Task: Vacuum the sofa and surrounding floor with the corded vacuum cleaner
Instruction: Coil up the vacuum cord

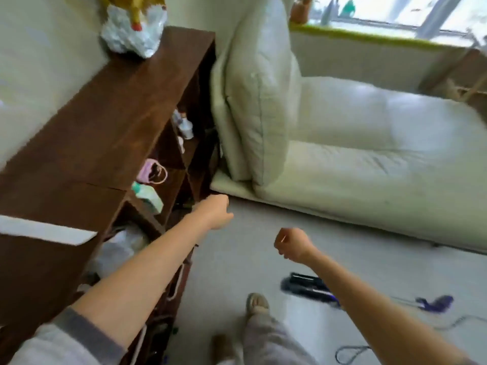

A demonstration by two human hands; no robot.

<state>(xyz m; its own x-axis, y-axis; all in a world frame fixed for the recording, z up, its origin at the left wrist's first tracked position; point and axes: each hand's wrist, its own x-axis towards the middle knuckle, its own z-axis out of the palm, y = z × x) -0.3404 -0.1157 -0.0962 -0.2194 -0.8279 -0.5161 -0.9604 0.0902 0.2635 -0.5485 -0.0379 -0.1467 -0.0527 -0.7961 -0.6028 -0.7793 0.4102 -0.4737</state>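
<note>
The cream sofa [369, 143] fills the upper right, with an upright back cushion [261, 96] at its left end. The vacuum cleaner [307, 283] lies on the pale floor [237, 259] at the lower right; its purple part [438, 302] and grey cord [350, 352] trail beyond my right forearm. My left hand [214, 213] reaches low toward the gap between shelf and sofa. Its fingers curl away from me and are hidden. My right hand [292, 245] hovers above the floor as a closed fist, with nothing visible in it.
A dark wooden shelf unit [105, 133] stands along the left wall, holding bottles [184, 125], a pink bag [152, 172] and a foil-wrapped ornament [131, 30] on top. My slippered foot [257, 304] is on the floor. A window ledge [369, 35] runs behind the sofa.
</note>
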